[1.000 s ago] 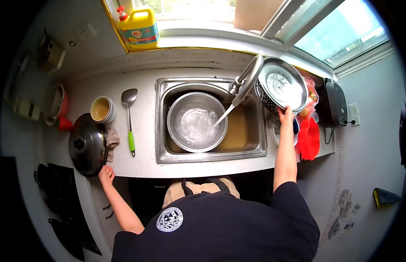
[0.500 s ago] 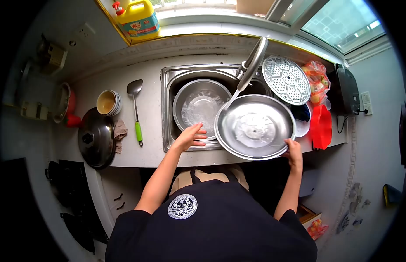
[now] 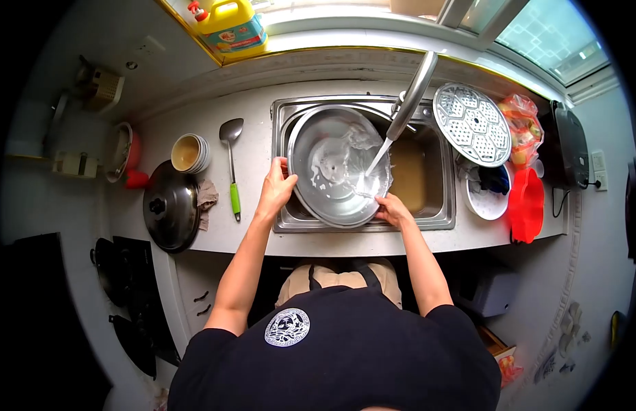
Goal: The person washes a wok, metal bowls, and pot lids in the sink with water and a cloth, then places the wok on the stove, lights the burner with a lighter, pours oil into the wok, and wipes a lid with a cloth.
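A round metal pan is held over the left part of the steel sink. Water from the grey faucet runs into its right side and splashes there. My left hand grips the pan's left rim, thumb toward the inside. At the lower right rim, my right hand holds it with its fingers on the edge. The basin seen earlier in the sink is hidden beneath the pan. Murky water shows in the sink's right part.
Left of the sink lie a spatula, stacked bowls, a dark lid and a cloth. To the right are a perforated steamer plate, a white bowl, a red dish and a black appliance.
The pan has moved left from beside the steamer plate to over the sink, under the running water. My left hand has come from the left counter edge and taken hold of its rim.
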The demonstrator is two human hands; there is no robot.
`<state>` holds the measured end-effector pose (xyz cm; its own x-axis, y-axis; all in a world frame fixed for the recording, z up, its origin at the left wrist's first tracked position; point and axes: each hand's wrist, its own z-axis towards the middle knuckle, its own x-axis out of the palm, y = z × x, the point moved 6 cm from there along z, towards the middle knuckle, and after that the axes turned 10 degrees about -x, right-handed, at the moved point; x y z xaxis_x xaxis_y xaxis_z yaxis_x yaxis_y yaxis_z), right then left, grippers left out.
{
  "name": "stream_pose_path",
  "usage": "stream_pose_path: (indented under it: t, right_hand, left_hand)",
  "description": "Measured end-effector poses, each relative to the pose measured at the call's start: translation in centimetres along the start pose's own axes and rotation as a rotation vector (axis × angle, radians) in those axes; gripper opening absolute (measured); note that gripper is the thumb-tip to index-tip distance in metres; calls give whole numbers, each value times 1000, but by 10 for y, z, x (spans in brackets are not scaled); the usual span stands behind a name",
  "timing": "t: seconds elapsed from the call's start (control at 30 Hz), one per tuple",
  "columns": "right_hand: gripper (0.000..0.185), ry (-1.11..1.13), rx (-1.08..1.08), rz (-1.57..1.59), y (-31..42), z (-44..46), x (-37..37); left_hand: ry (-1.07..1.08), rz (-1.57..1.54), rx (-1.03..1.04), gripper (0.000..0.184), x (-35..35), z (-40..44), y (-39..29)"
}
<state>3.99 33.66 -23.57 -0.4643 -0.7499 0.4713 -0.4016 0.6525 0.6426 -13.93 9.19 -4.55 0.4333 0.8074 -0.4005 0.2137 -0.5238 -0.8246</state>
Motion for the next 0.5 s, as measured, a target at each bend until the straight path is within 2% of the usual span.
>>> stream_pose_path:
  t: [0.1, 0.2, 0.23, 0.27, 0.37, 0.5]
  right_hand:
    - [22, -118, -220, -190, 20, 24, 5]
    - [19, -238, -585, -499, 79, 20, 4]
    - [18, -276, -804, -680, 103, 11, 4]
    - [18, -347, -890, -798, 125, -7, 8]
    - [27, -450, -939, -1080, 182, -71, 44]
    - [34, -450, -857, -1224, 202, -119, 77]
  left_hand:
    - [-191, 53, 48, 28, -17, 27, 42]
    - [-186, -176, -192, 27, 11, 67, 95]
    - [-131, -280, -295, 30, 31, 77, 108]
    - [-71, -386, -399, 32, 52, 85, 119]
    - [264, -745, -670, 32, 120, 88, 133]
    - [319, -616, -672, 34, 144, 67, 144]
